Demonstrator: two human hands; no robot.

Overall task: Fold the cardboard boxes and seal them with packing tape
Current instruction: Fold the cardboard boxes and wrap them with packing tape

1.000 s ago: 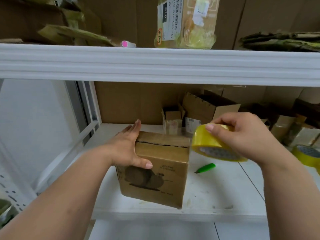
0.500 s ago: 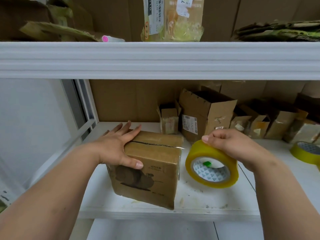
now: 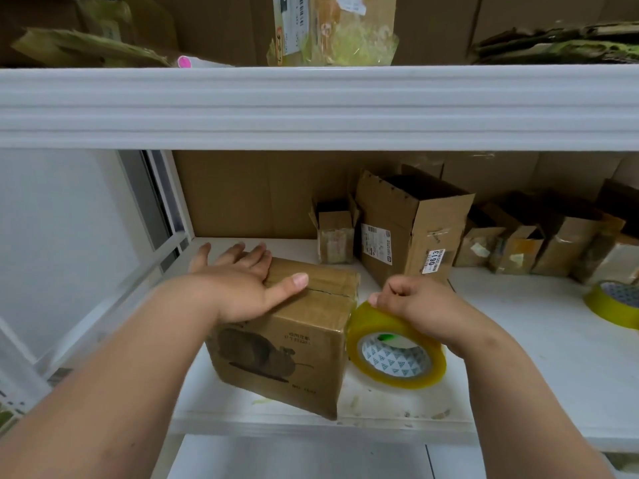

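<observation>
left hand (image 3: 238,285) flat, fingers spread; right hand (image 3: 418,304) curled, pinching.

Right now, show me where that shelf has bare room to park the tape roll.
Bare shelf lies between the held tape roll and the second roll; another patch sits left of the box. The back row of open boxes is crowded.

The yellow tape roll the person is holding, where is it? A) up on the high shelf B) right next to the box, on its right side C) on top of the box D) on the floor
B: the right hand holds the yellow tape roll low against the right side of the box, just above the white shelf, while the left hand lies flat on the box's top.
</observation>
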